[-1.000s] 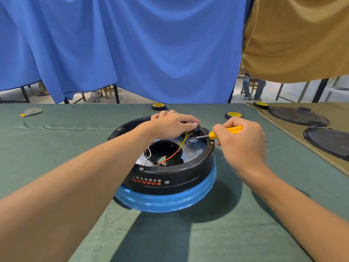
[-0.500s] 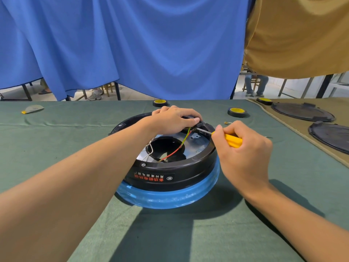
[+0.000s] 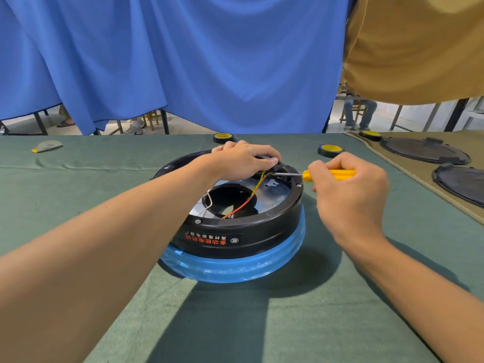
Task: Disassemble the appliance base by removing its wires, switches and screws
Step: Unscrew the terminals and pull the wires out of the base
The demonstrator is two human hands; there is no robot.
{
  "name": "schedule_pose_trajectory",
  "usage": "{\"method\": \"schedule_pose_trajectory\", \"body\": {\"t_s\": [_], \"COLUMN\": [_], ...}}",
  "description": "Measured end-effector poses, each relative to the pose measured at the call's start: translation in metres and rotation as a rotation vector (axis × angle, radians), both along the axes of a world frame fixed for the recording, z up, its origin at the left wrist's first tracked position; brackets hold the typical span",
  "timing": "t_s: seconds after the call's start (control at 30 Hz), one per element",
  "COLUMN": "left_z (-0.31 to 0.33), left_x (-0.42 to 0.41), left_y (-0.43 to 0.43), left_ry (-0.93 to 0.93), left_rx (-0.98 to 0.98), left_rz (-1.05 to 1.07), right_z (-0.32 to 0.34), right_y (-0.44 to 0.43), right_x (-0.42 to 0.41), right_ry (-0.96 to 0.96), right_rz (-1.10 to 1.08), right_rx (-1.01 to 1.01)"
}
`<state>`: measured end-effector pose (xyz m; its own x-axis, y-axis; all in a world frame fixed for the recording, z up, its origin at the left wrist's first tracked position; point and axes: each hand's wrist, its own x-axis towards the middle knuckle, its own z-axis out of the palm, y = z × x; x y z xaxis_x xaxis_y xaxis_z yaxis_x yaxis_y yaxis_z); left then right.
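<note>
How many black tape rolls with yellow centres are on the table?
3 tape rolls: one on the green cloth beyond the left hand, one further right beyond the right hand, one on the tan mat's far corner. The hands could hide more.

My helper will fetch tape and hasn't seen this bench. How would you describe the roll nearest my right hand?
Find the round black appliance base on the green tablecloth. Just beyond the right hand beside it lies a black tape roll with a yellow top. Its twins sit elsewhere: one behind the left hand, one on the tan mat.
</note>
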<state>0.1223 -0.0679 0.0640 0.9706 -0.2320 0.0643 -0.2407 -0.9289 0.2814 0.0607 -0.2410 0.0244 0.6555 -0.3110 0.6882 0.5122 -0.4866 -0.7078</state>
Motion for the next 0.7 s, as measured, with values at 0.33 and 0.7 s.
{"method": "schedule_pose_trajectory", "body": {"t_s": [0.33, 0.7], "left_z": [0.001, 0.000], "left_x": [-0.001, 0.001], "left_y": [0.000, 0.001], "left_ry": [0.005, 0.003], "left_rx": [-0.046, -0.001], "left_rz": [0.012, -0.002], "right_z": [-0.002, -0.007], "right_y": [0.003, 0.006], "right_x": [-0.001, -0.011], "right_ry": [0.048, -0.265], "right_rz": [-0.013, -0.046], "right_rx": [0.099, -0.260]}}
